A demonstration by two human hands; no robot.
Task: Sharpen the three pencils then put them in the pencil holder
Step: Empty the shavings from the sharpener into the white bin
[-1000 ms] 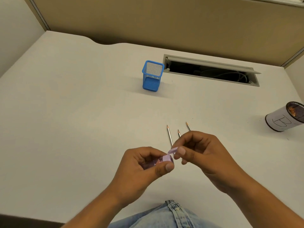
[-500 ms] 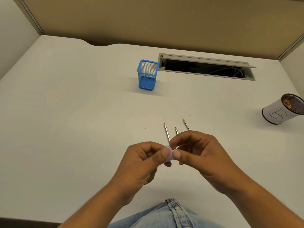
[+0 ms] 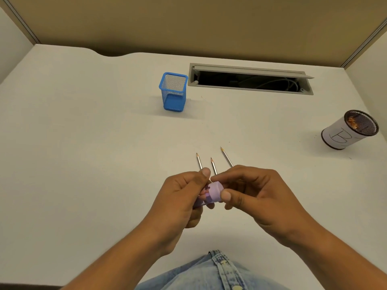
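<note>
While both hands — left [image 3: 178, 197], right [image 3: 257, 195] — pinch a lilac sharpener [image 3: 213, 192], three pencils [image 3: 213, 166] lie behind.

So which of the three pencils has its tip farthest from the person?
The right pencil: its tip lies farther up the desk than those of the left pencil and the middle pencil, whose tip is nearest.

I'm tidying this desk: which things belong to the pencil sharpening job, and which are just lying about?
For the job:
three pencils
purple sharpener, held by left hand and right hand
blue mesh holder

Lying about:
white cup marked B
cable slot
</note>
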